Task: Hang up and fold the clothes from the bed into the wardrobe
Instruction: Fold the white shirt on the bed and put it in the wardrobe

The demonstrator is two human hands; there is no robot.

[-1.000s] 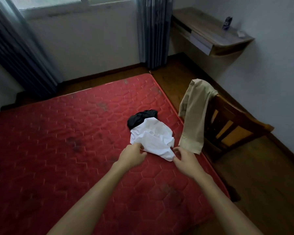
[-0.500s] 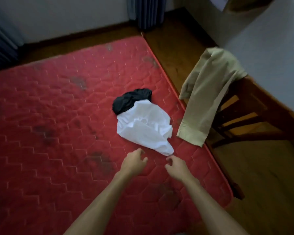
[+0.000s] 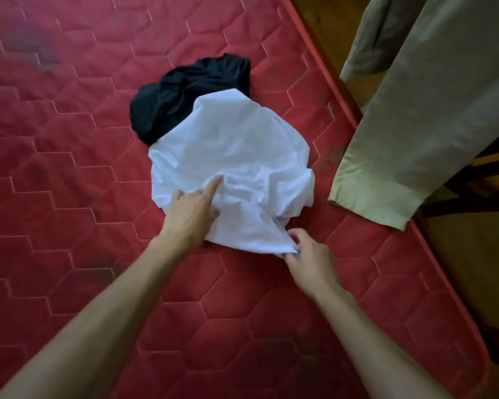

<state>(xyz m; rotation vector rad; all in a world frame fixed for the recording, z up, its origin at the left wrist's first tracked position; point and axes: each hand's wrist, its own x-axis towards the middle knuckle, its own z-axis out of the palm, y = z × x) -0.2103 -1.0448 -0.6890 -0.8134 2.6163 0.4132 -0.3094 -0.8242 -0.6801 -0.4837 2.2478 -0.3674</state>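
Head view, looking down on the bed (image 3: 69, 168), a red quilted mattress.

- White garment (image 3: 236, 151): crumpled, lying near the bed's right edge. Its far-left part overlaps a black garment (image 3: 185, 90), also bunched, which touches it and is partly covered.
- Left hand (image 3: 189, 214): rests on the near-left part of the white garment. One finger lies straight on the cloth, pointing away from the person; the others are curled. Cannot tell whether they grip a fold.
- Right hand (image 3: 308, 260): at the garment's near corner, fingers (image 3: 296, 234) closed in a pinch on the cloth tip.
- Beige garment (image 3: 415, 125): hangs beside the bed's right edge; its hem reaches over that edge in view, apart from the white garment.
- Wooden floor (image 3: 329, 24) shows beyond the right edge.
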